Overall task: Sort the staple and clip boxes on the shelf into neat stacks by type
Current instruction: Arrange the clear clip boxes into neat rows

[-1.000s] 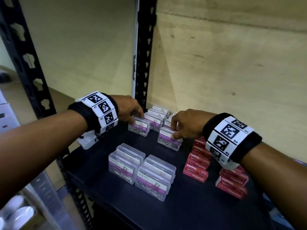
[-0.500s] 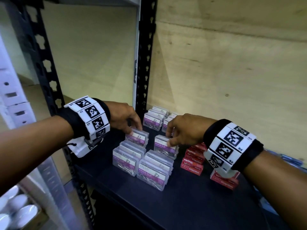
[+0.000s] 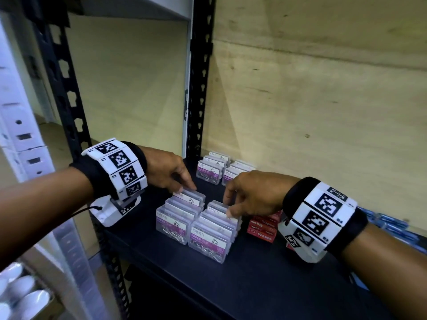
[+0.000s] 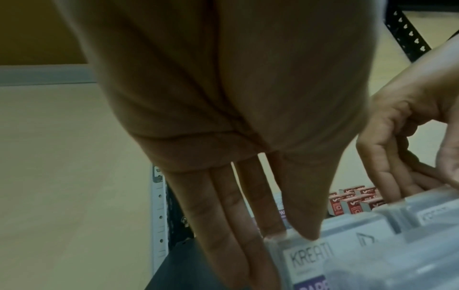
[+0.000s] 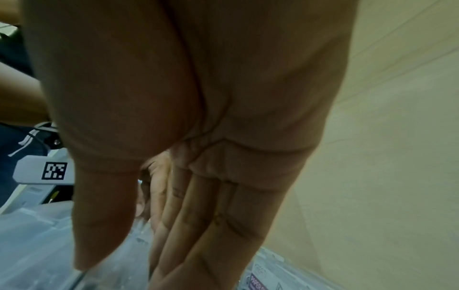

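Two rows of clear paper-clip boxes are lined up side by side near the front of the dark shelf (image 3: 231,285). The rearmost box of the left row (image 3: 193,197) is pinched between thumb and fingers of the left hand (image 3: 168,172) — fingers behind it, thumb tip on its front top edge, as confirmed in the left wrist view. The rearmost box of the right row (image 3: 219,210) is gripped the same way by the right hand (image 3: 251,195), thumb at the front, fingers over the back. Both boxes are seated against the boxes in front of them.

A second group of clip boxes (image 3: 212,169) is seen further back, near the black upright (image 3: 198,88). Red staple boxes (image 3: 262,228) are stacked just right of the right row, partly hidden under the right wrist.
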A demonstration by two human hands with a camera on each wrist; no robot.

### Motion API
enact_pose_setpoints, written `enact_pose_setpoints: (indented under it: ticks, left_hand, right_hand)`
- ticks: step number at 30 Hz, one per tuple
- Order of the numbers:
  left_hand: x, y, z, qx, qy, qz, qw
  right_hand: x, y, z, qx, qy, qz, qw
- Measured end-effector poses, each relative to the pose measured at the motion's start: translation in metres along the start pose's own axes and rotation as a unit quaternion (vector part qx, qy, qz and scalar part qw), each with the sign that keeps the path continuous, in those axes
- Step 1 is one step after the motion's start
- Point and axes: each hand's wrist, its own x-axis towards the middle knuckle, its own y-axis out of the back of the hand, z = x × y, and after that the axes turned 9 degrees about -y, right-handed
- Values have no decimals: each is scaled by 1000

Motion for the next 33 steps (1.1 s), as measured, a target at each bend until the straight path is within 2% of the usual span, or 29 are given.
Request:
enact_pose_setpoints:
  ticks: [18,30,33]
  left_hand:
    - [-3,-4,-1,-62,-19,-24,998]
    - [-1,-5,-3,-98,-5,-21,995]
    - [2,-2,-4,-87,-1,3,996]
  right_hand:
    - [0,0,-1,41,8,-33,999]
    - [2,1,3,49,13,-50,997]
    - [4,4,5,52,9,-41,998]
